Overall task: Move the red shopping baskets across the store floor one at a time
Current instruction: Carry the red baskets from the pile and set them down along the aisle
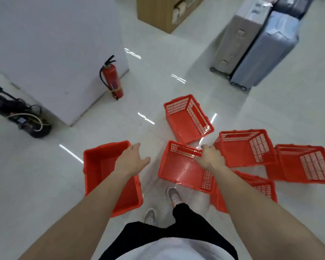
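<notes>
Gripping a red basket (178,171) by its rim is the right hand (210,158); the left hand (133,159) hovers slack.

Landmark: the centre basket (180,166), just ahead of the person's shoes.
Crate (99,166): to its left, bare floor between the two.
Far basket (188,119): just beyond it, near but apart.
Right basket (246,149): close by its far right corner.
Outermost basket (306,164): further right, past the right basket.
Near basket (261,186): at its near right, partly under the right forearm.
Right hand (211,158): grips its far right rim.
Left hand (133,160): to its left, over the crate's right edge.
Fire extinguisher (112,79): well beyond, leftward, against the pillar (54,44).
Suitcases (265,51): well beyond, rightward, side by side.
</notes>
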`<state>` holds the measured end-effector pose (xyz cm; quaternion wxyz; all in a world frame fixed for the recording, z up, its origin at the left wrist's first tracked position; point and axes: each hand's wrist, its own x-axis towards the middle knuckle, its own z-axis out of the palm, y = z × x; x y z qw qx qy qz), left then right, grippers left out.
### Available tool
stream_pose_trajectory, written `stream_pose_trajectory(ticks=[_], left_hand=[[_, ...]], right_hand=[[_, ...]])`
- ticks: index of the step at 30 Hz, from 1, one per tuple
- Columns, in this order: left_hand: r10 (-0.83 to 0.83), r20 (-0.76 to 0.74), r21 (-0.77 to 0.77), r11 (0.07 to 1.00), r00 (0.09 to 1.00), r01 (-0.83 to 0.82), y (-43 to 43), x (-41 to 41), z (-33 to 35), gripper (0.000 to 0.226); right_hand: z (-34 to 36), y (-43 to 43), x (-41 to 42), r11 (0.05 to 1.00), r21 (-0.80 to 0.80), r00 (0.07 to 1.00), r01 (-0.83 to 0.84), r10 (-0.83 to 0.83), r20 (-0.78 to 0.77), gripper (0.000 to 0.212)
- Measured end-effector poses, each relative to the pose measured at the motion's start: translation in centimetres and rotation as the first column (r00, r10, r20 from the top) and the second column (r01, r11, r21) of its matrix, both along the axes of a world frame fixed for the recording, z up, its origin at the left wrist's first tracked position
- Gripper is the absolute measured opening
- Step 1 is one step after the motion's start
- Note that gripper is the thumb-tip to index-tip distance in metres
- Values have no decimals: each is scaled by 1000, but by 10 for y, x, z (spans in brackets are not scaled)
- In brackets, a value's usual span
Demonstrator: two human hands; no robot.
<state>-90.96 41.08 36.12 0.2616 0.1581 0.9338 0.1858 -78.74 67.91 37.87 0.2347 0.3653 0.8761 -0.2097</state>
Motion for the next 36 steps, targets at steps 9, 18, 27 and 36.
stream_pose_trajectory(ticks=[9,18,27,36], left_hand=[[-600,-36,59,797,799,601,166,89,43,58],[-907,-67,65,412,416,909,340,300,65,64],[-948,-102,51,297,301,953,498,486,67,65],[-914,-98,25,394,394,919,629,565,68,79]], right_hand=[[32,40,250,773,-12,773,634,-634,-15,68],[48,70,499,360,29,361,932,-932,-20,77],[68,202,675,319,-11,315,948,-942,-117,73],[75,354,760,405,-18,399,914,-905,-146,74]])
